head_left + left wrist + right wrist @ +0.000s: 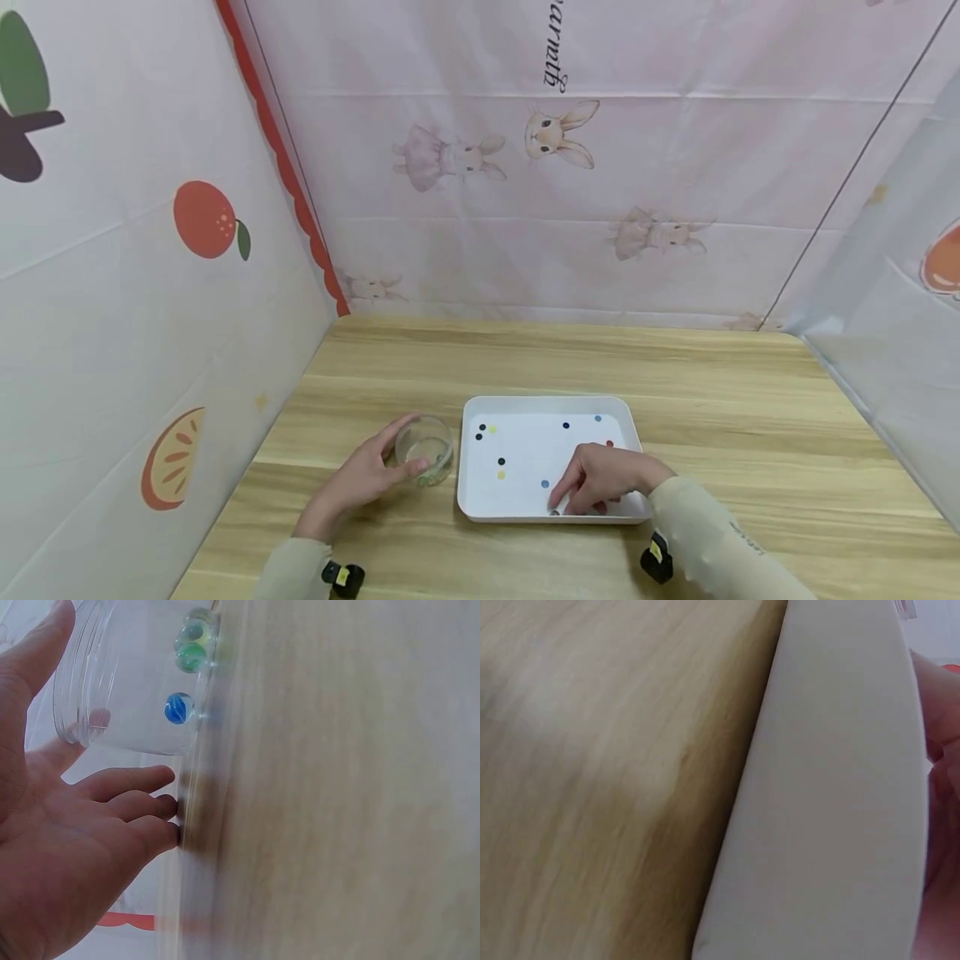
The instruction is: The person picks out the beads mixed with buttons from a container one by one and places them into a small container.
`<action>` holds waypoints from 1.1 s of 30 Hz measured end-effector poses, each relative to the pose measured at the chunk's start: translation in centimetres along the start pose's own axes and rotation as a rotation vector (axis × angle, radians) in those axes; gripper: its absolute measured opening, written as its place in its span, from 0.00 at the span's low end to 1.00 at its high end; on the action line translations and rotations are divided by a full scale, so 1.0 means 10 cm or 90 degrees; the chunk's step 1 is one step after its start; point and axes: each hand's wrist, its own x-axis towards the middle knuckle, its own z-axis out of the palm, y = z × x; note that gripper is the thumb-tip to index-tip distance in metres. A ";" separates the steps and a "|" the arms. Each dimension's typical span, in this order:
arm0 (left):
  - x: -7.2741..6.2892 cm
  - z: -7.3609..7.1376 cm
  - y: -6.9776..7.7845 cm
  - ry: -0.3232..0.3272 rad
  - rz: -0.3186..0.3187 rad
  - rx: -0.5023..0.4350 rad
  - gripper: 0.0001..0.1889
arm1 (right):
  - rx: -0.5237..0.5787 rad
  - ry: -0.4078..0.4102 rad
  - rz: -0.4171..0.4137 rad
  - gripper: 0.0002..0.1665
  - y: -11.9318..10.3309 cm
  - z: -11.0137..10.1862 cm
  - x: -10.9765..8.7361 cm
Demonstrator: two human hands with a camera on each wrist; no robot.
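Observation:
My left hand (367, 471) holds a clear round jar (408, 433) on the table, with thumb and index finger around its rim. In the left wrist view, several glass marbles lie at the jar's bottom, among them a blue marble (178, 709) and a green marble (190, 658); the other fingers extend beside the jar. My right hand (609, 475) reaches into a white rectangular tray (551, 405), index finger and thumb pointing down at its near wall. A small dark marble-like piece (555, 512) lies right at the index fingertip; I cannot tell whether it is pinched. The tray wall (817, 795) hides the fingertips in the right wrist view.
Several small coloured dots mark the tray floor, including a black dot (502, 461), a yellow dot (501, 475) and a blue dot (545, 483). The wooden table (712, 392) is bordered by a printed cloth backdrop (480, 250) behind and cloth at both sides.

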 end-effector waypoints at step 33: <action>0.03 0.00 -0.01 0.001 0.014 0.013 0.43 | 0.020 -0.020 -0.022 0.13 0.03 0.10 0.13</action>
